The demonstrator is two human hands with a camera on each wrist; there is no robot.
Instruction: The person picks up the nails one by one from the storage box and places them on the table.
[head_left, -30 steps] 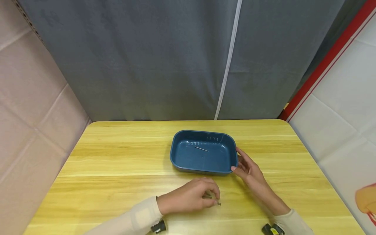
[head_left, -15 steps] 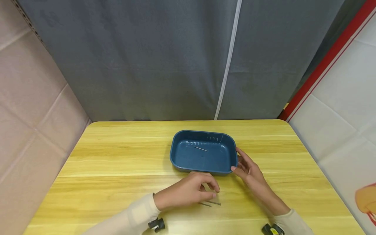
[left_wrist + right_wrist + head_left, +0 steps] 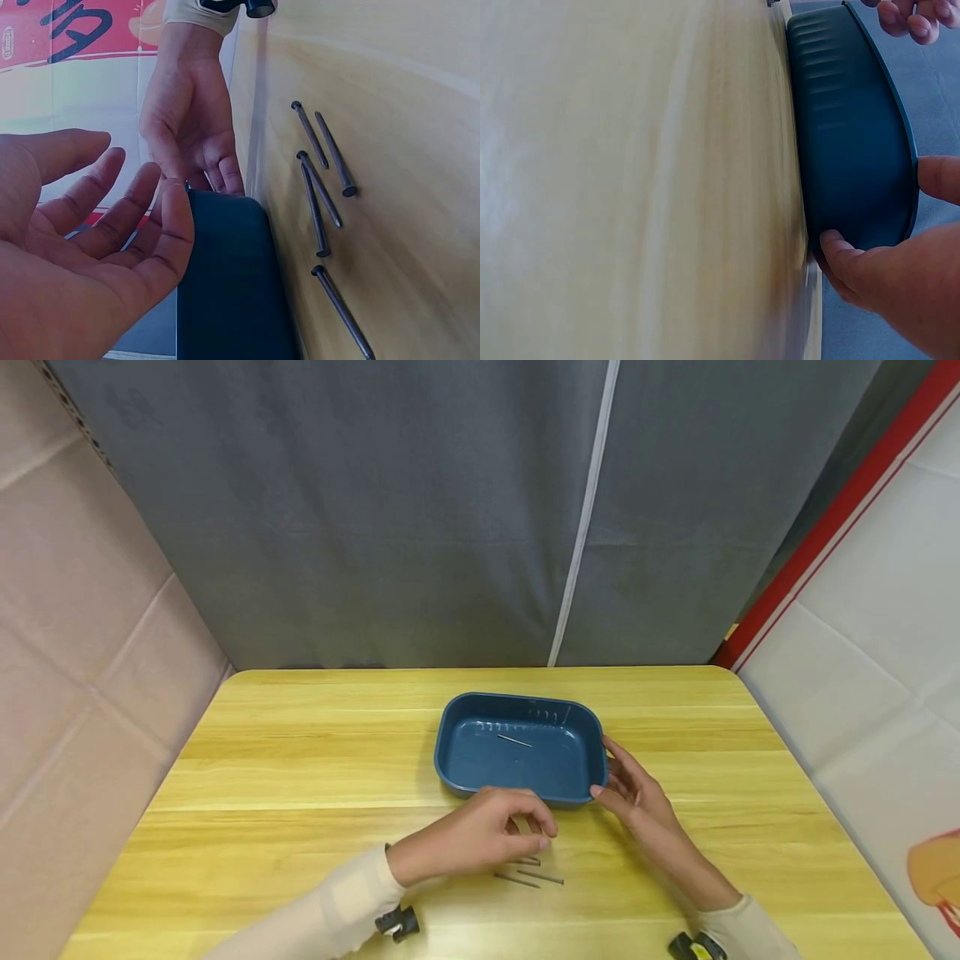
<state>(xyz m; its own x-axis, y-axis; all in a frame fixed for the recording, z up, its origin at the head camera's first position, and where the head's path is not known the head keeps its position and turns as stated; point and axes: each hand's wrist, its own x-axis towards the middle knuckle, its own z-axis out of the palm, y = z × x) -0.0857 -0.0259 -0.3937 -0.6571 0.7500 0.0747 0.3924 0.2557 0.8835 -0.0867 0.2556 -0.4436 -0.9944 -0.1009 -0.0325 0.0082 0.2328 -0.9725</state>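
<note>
A dark blue tray point(image 3: 450, 760) stands mid-table with one thin nail point(image 3: 514, 741) lying inside it. Several more nails point(image 3: 528, 877) lie loose on the wood in front of the tray; the left wrist view shows these nails point(image 3: 319, 191) close up. My left hand point(image 3: 542, 837) hovers just above them, near the tray's front wall, with fingers loosely bent and the palm point(image 3: 97, 225) empty. My right hand point(image 3: 611, 777) rests against the tray's near right corner. Its thumb point(image 3: 840, 255) touches the tray wall point(image 3: 851, 127) and one fingertip point(image 3: 937, 176) lies by the rim.
The wooden table point(image 3: 300, 760) stretches bare to the left and behind the tray. A grey curtain point(image 3: 420, 510) hangs behind the far edge, with padded walls on both sides. Wrist cameras point(image 3: 396, 923) sit at both forearms near the front edge.
My left hand has lifted off the nails and drifted toward the tray, uncovering the nails on the table. The right hand and the tray have stayed put.
</note>
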